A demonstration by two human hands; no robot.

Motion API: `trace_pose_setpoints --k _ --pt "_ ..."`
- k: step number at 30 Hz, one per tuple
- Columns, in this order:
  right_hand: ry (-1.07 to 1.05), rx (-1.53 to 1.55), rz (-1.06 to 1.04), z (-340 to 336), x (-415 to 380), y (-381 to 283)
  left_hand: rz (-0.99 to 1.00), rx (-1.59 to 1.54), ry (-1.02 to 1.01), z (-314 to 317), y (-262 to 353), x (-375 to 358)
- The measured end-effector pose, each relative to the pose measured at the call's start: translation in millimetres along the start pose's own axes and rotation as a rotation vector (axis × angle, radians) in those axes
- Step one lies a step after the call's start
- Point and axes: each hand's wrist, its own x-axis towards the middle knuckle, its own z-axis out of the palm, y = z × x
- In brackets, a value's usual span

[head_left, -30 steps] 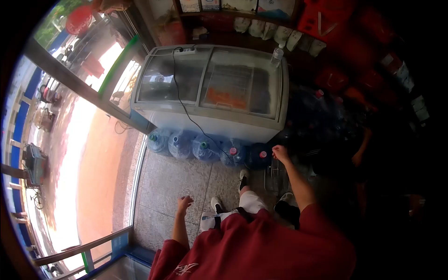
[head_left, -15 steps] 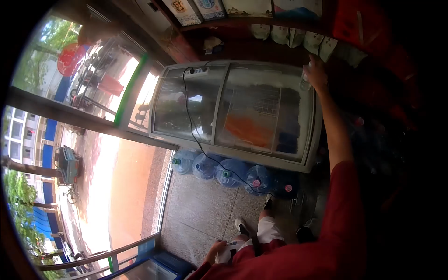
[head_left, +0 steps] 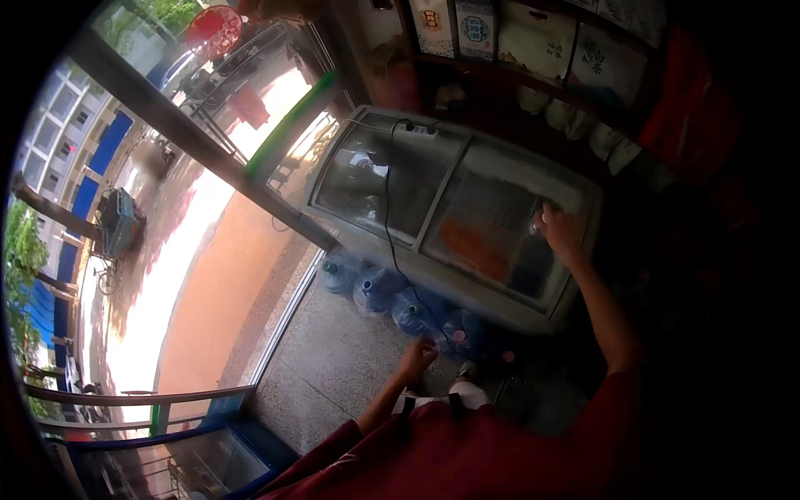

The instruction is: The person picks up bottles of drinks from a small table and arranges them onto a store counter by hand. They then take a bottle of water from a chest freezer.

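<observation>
My right hand is over the right glass lid of a white chest freezer, its fingers curled round a small clear bottle. Orange and dark blue shapes show through the misted glass. Low in front of my body, my left hand hangs with bent fingers, near the large blue water bottles on the floor. Whether anything is in it is too small to tell.
A black cable runs from a power strip across the freezer. Boxes and pale bags stand on shelves behind. A second glass-topped cabinet is at lower left, beside the glass front.
The view has turned and shifted. My right hand has moved with the bottle from the freezer's far right edge to over its glass. My left hand has risen from beside my leg.
</observation>
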Motion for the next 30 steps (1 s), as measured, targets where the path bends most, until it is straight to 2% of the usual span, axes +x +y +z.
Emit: trace_pose_setpoints --k 1,3,4,5,6,7,11,12,13,15,17,20,24,27,30 --pt "-0.055 0.077 0.016 -39.1 -8.6 -42.3 0.13 0.105 0.056 -7.0 35.5 9.2" --pt "-0.113 0.305 -0.01 -73.9 -24.2 -103.5 0.432 0.063 0.22 -23.1 116.4 11.1" --pt "-0.06 0.394 -0.077 -89.2 -32.9 -134.5 0.527 0.12 0.308 -32.6 147.8 4.8" --pt "-0.093 0.421 -0.056 -109.8 -41.9 -171.3 0.615 0.173 0.399 -40.6 173.2 -4.7" --pt "-0.006 0.481 -0.121 -140.5 -46.7 -206.9 0.698 0.222 0.496 -48.2 191.8 -12.4" --pt "0.077 0.539 -0.194 -170.8 -48.8 -235.9 0.675 0.203 0.497 -55.9 197.4 -23.7" --pt "0.093 0.539 -0.259 -222.1 -45.3 -293.2 0.587 0.083 0.531 -87.8 188.3 -65.3" --pt "0.081 0.544 -0.278 -230.3 -47.6 -301.5 0.553 0.049 0.537 -91.2 184.7 -78.2" --pt "0.068 0.435 -0.301 -233.4 -40.9 -303.4 0.591 0.055 0.628 -97.7 191.7 -86.5" --pt "-0.034 0.382 -0.324 -257.5 -26.7 -311.0 0.551 0.053 0.622 -114.2 207.0 -100.1" --pt "0.022 0.357 -0.473 -271.9 -24.8 -315.8 0.621 0.025 0.63 -124.9 212.1 -103.8" --pt "0.213 0.389 -0.587 -285.4 -18.4 -322.1 0.704 -0.08 0.353 -154.2 229.7 -116.0" --pt "0.16 0.407 -0.833 -313.8 -7.1 -313.5 0.629 -0.19 -0.161 -184.3 237.5 -122.9" --pt "0.092 0.533 -0.899 -334.5 -4.8 -304.7 0.753 -0.212 -0.223 -188.1 242.5 -119.8" --pt "0.128 0.641 -0.946 -356.0 -15.1 -296.5 0.79 -0.229 -0.311 -194.9 253.6 -120.1"
